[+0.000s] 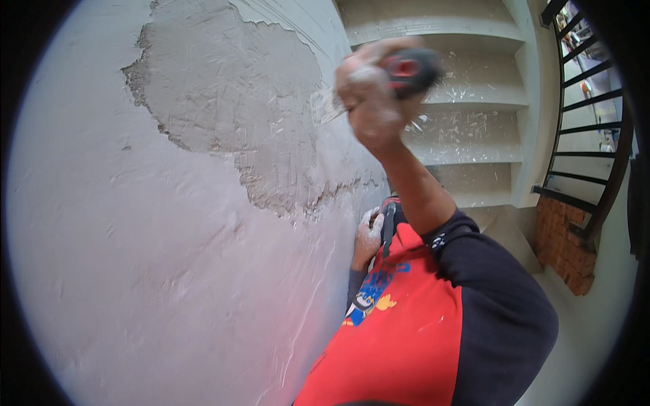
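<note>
My right hand (376,101), dusted white and smeared by motion, is wrapped round a scraper with a thick black-and-red handle (409,71). Its pale blade (328,105) is blurred and close to the wall, at the right side of a bare grey patch (237,101); whether it touches cannot be made out. Low by my waist, my left hand (368,237) is also coated with white dust. Its fingers are curled beside a dark strap-like thing (388,227) with red trim, and my body partly hides what they grip.
White paint (135,271) with a ragged, flaking edge surrounds the patch on the wall at left. Stair steps (467,132) littered with white chips rise on the right. Beyond them stand a dark metal railing (589,128) and a stack of reddish bricks (563,237).
</note>
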The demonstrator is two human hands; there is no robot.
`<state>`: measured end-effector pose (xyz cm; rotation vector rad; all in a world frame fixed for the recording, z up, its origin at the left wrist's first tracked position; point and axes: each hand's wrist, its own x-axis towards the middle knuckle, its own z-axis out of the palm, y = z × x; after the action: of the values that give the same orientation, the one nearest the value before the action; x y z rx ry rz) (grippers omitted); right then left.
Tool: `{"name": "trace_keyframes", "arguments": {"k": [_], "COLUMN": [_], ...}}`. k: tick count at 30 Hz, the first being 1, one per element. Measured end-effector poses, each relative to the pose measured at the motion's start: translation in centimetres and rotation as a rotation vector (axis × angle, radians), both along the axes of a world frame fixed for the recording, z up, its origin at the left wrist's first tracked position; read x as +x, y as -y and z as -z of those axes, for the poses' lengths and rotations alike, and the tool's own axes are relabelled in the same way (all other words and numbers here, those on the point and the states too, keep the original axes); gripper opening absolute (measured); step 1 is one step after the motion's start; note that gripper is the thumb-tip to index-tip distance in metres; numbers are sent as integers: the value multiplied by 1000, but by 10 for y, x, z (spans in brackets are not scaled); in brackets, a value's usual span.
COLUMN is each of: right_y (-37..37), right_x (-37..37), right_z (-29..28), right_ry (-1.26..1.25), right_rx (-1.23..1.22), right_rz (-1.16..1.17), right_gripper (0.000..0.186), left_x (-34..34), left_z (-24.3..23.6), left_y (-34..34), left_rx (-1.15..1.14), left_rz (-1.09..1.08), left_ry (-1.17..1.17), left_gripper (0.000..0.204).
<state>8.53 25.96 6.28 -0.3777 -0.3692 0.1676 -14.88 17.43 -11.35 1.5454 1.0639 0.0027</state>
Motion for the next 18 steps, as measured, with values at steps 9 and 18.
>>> {"name": "trace_keyframes", "arguments": {"k": [9, 18], "right_y": [20, 4], "right_x": [4, 22], "right_z": [-25, -19], "right_ry": [-90, 36], "right_rx": [-63, -153], "right_rz": [47, 146], "right_gripper": [15, 16], "left_x": [10, 14], "left_z": [-1, -10], "left_y": [0, -2], "left_rx": [35, 34], "left_rz": [-25, 27], "left_ry": [73, 42], "left_gripper": [33, 35]}}
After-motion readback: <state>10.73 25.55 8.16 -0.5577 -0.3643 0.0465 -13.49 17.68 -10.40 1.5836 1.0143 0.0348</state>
